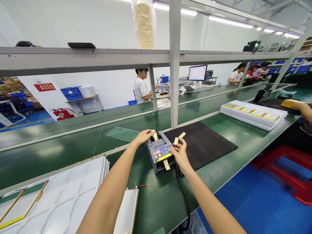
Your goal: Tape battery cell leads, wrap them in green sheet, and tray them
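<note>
Your left hand (pixel 143 136) rests on the top rear of the tape dispenser (pixel 159 151), fingers curled loosely over it, with a short strip of tan tape (pixel 155 136) sticking up at the fingertips; whether you actually pinch that strip I cannot tell. Your right hand (pixel 179 154) sits just beside the dispenser's right edge, fingers spread and partly open, and two tan strips (pixel 175 140) stand off its fingertips, one on each of two fingers. Another strip (pixel 166 164) pokes out of the dispenser's front slot, below the coloured buttons.

The dispenser stands on the green desk (pixel 219 175), its right side touching the black mat (pixel 202 143). A black cable (pixel 185 198) runs from it toward you and over the desk's near edge.

To your left, near the desk edge, lie white moulded trays (pixel 63 198) and a flat white panel (pixel 128 211) under your left forearm. Farther right along the desk sits a stack of white sheets (pixel 253 115) with yellow labels, and a co-worker's arm (pixel 303 110) reaches in from the right edge. Beyond the belt, a person in a white shirt (pixel 140 89) stands at another station near a monitor (pixel 197 72).
</note>
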The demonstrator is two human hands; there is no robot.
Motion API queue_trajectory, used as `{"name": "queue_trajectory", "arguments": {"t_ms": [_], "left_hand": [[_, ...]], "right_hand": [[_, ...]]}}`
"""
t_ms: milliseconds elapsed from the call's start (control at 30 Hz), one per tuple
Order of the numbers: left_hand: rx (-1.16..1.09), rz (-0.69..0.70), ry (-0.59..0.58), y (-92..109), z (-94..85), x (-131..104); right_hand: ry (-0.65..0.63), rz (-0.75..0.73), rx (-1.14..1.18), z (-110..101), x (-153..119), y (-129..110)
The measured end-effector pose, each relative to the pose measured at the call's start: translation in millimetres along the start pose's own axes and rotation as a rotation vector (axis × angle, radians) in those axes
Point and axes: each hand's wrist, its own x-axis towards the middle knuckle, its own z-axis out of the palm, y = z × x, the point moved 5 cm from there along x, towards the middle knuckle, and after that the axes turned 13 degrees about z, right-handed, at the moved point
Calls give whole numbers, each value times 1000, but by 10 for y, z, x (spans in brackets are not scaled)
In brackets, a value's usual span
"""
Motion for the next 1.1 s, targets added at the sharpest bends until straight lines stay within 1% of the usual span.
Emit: {"name": "queue_trajectory", "arguments": {"t_ms": [100,200,300,367,467,567,633,900,1100], "left_hand": [[18,3,-9,-17,0,8],[48,7,-13,-25,-3,15],[95,49,-5,36,-11,11],[144,123,26,147,-29,-18],[247,310,78,393,-50,-118],[347,507,24,594,2,-233],[400,590,-24,652,48,-276],[544,751,-122,714,102,-258],[585,797,-148,757,111,-255]], "right_hand": [[-11,29,21,10,11,82],[-21,41,30,-4,16,107],[-25,44,35,-12,14,90],[-28,44,40,-10,3,76],[-45,40,53,-7,-10,74],[-74,34,71,-11,-2,99],[-87,33,81,-19,10,122],[-89,12,93,-10,24,164],[-87,7,40,-10,17,192]]}}
